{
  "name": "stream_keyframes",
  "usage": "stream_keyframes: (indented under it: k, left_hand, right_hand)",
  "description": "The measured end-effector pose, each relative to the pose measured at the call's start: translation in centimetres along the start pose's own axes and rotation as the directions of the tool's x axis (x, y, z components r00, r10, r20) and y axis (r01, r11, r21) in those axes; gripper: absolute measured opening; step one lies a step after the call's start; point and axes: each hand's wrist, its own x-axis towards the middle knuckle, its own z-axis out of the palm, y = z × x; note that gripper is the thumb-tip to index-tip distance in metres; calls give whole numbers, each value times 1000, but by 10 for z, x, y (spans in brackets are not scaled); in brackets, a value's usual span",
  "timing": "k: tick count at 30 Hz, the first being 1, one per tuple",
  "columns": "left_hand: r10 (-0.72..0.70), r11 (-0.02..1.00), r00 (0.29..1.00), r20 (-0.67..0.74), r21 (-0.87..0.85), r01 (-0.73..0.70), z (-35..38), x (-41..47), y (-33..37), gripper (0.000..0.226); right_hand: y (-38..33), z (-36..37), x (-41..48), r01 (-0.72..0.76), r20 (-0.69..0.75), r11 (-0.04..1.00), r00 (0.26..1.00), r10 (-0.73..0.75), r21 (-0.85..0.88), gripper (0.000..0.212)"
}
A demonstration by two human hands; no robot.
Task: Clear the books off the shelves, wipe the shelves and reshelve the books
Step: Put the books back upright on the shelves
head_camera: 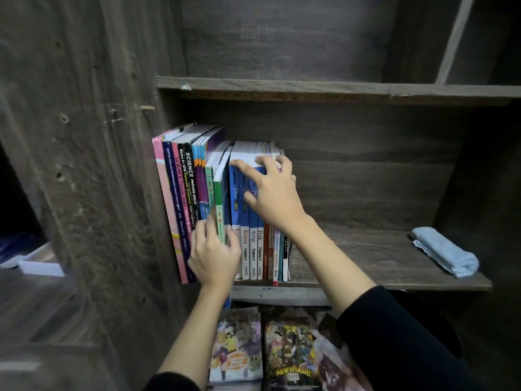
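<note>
Where the row of upright paperback schoolbooks [183, 190] packs the 9 o'clock end of the dark wood-grain shelf board [352, 249], both hands are on it.

Item: thin green-spined book [218, 204]. It stands with its long axis vertical and its spine outward, the top tipped slightly toward 11 o'clock. It lies at 12 o'clock from the left hand [214, 258], whose fingers and thumb pinch the lower spine.

Item: blue-and-white-spined volumes [245, 249], lettered Kimia, Biologi, Fizik. They stand side by side, just at 3 o'clock of the green one. The right hand [272, 193] lies over them, fingers curled over the top edges and thumb on the spines, in a grip.

Nearer hand: left for the green book, right for the blue set.

Judgement: probably reshelving, with the green book going into the gap on the blue set's 9 o'clock side. The push should run straight toward the back panel.

Sundries: folded pale blue cloth [445, 252] at the shelf's 3 o'clock end, well apart. Glossy comic magazines [290, 354] below, at 6 o'clock.
</note>
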Motion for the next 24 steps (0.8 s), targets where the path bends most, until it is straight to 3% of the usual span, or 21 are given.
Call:
stream_keyframes:
  k: [7,12,16,19,22,24]
  left_hand:
    - [66,993,990,-127,-87,-77,13,12,-8,47]
    - [79,969,993,-91,-226,-97,14,7,-17,56]
    - [269,918,963,-22,-296,-263,5,-7,-40,57]
    - [335,906,942,-10,-273,-325,2,-8,-48,44]
    - [293,905,956,-4,-323,-278,1,-9,-44,36]
    - [157,891,987,9,-433,-138,-1,-7,-38,42]
  right_hand:
    - [-2,4,1,0,-36,1000,999,1,10,58]
    - [-2,4,1,-5,-39,1000,999,5,14,58]
    - [-1,4,1,-5,-34,1000,999,5,9,58]
    - [-1,4,2,1,-41,1000,999,0,15,58]
    - [-1,5,2,1,-40,1000,999,-1,13,58]
    - [-1,5,2,1,-39,1000,999,0,15,59]
